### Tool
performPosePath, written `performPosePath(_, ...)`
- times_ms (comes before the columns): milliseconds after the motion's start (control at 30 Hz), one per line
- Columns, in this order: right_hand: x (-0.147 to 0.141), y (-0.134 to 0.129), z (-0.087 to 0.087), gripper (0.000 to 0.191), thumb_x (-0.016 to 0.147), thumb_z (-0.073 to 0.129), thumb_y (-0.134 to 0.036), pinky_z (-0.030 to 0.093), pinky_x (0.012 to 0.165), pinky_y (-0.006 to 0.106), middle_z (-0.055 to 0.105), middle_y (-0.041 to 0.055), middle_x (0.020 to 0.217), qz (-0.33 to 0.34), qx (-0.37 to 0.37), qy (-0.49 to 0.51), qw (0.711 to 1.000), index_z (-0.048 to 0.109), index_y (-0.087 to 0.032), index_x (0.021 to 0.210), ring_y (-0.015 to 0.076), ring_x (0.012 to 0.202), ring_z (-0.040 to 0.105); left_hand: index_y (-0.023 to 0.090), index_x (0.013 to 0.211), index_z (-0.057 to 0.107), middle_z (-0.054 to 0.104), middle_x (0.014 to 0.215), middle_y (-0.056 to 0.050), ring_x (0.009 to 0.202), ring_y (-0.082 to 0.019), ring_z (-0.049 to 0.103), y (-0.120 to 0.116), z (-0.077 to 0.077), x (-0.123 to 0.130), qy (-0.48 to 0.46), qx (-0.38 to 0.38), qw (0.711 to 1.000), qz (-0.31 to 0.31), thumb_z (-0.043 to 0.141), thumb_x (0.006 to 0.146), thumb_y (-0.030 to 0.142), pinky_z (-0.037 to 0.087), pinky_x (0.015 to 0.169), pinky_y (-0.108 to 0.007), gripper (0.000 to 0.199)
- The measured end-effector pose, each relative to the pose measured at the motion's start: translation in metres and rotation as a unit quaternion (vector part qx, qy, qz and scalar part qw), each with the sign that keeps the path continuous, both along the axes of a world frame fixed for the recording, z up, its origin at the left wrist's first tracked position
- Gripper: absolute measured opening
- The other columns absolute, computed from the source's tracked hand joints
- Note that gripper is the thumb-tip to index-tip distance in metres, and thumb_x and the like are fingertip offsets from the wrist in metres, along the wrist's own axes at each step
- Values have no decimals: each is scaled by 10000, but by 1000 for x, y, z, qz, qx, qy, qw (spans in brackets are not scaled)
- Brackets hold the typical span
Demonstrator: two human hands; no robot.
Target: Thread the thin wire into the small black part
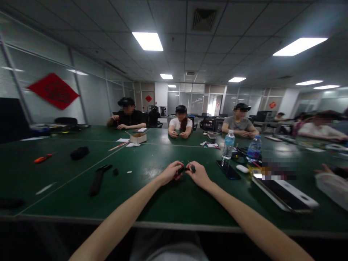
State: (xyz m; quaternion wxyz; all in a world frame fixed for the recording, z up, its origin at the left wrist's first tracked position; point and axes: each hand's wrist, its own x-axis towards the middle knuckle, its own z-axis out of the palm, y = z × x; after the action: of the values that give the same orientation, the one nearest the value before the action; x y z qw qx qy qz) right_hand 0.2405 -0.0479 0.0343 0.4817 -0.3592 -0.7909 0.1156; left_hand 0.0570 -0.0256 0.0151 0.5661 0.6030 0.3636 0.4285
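Black object [183,169] pinched by left hand [169,173] and right hand [198,174]; phone [227,169] and bottle [228,145] beside.

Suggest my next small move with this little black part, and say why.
Probably rotate the small black part slightly toward you. Your left hand and right hand both pinch it, hiding most of it from view, while a thin dark pin angles away near your right hand. Turning it should show more.
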Motion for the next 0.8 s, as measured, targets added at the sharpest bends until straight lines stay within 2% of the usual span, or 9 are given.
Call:
performPosePath(200,-5,-9,1,147,683,625,-115,412,730,277,586,28,845,27,42,-45,998,503,-185,724,164,804,541,168,950,538,477,573,33,370,-40,346,-6,3,0,-23,-51,997,-58,520,783,381,208,366,-160,271)
performPosePath(633,-6,-15,2,157,712,660,-187,416,704,271,585,34,846,61,50,-44,996,505,-182,737,162,780,538,170,892,548,435,520,46,333,-26,256,-6,4,0,1,-78,994,-72,484,777,340,127,354,-151,215)
performPosePath(733,-7,-13,0,166,703,670,-211,414,684,266,588,25,817,58,44,-41,996,510,-183,732,157,754,540,165,845,545,426,499,47,326,-28,244,-6,4,1,4,-84,994,-70,475,785,402,110,359,-156,254)
performPosePath(800,-8,-11,-1,181,694,679,-224,410,663,257,586,17,796,47,42,-36,997,505,-183,719,150,727,536,162,831,542,420,490,46,326,-32,238,-6,4,2,-5,-88,994,-68,446,789,505,101,365,-165,359)
